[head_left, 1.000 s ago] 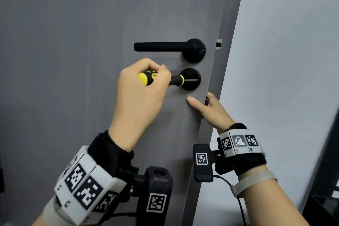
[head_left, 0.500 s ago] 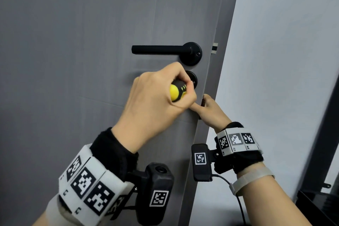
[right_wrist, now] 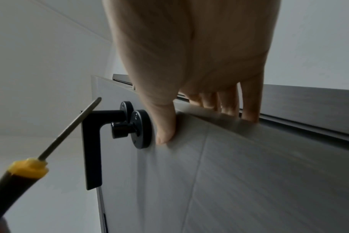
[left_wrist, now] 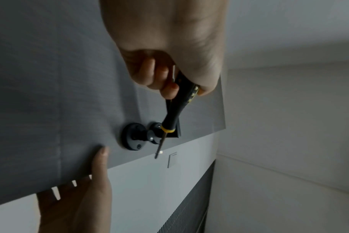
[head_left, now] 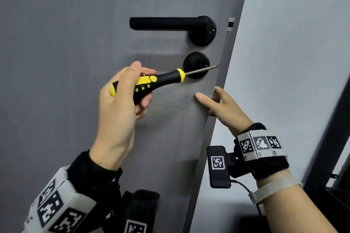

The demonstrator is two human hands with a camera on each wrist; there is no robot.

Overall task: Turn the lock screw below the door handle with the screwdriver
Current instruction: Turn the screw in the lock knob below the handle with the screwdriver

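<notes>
Gripping screwdriver [head_left: 151, 83]: left hand [head_left: 121, 104] | right wrist view: tip off lock [right_wrist: 140, 129]

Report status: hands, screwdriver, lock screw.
Left hand grips screwdriver. Right hand holds door edge. Tip off lock screw. Nothing blocking.
</notes>
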